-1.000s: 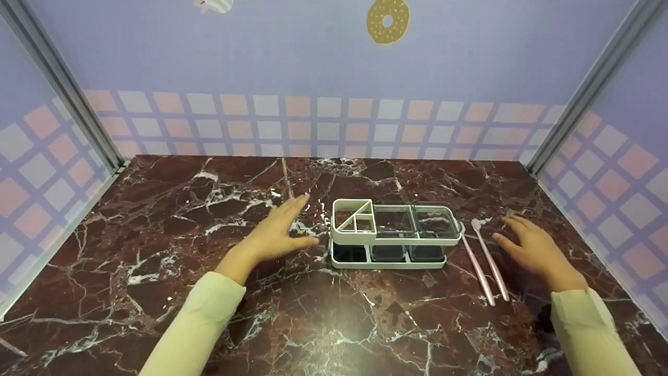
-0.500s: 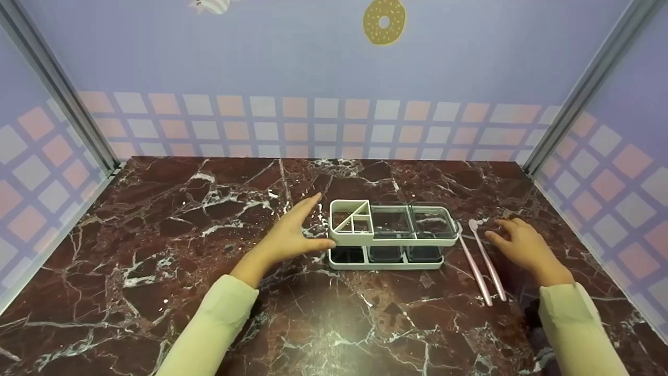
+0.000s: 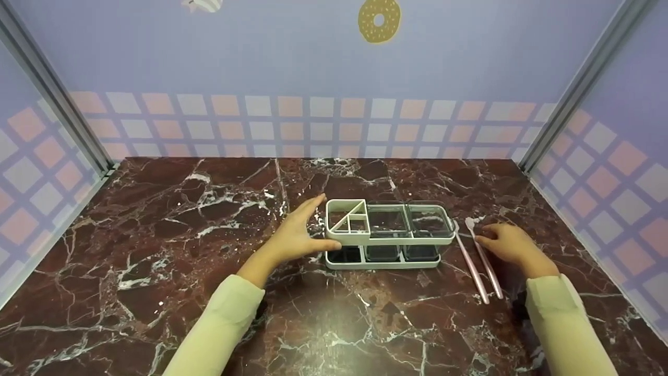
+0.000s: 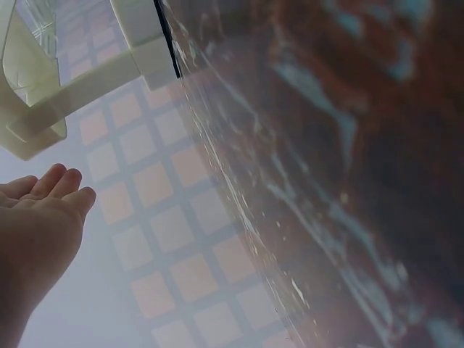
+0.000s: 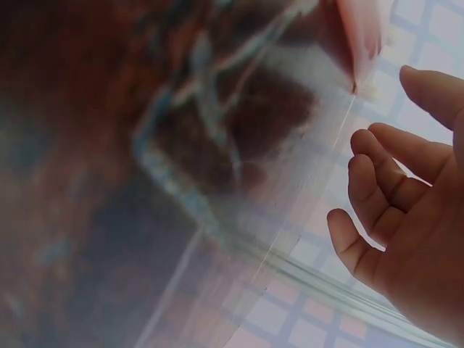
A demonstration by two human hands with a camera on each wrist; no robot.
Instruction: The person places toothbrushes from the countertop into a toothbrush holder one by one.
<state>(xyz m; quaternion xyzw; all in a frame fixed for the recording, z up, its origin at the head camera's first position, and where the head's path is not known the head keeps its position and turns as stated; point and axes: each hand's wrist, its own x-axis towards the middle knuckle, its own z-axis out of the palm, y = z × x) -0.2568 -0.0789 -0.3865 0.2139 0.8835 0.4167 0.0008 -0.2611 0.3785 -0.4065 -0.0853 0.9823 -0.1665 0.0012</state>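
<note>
A pale two-tier organizer rack (image 3: 347, 239) stands upright on the dark marbled table. Its upper tier has a divided section at the left and two clear bins (image 3: 429, 222). My left hand (image 3: 292, 237) is spread at the rack's left end, the thumb before its front edge. In the left wrist view, the hand's fingertips (image 4: 88, 197) are apart from the rack. Two slim pink-handled sticks (image 3: 472, 266) with pale heads, their kind unclear, lie right of the rack. Close beside the right-hand one is my right hand (image 3: 514, 245), fingers loosely bent, holding nothing.
Purple panels with a pink and white check pattern (image 3: 292, 128) enclose the table (image 3: 156, 219) at the back and both sides. Metal posts (image 3: 574, 89) stand at the two back corners. Small pale specks lie left of the rack.
My left hand has moved right, up to the rack's left end. The right hand has moved left, closer to the pink-handled sticks. The whole head view has shifted slightly.
</note>
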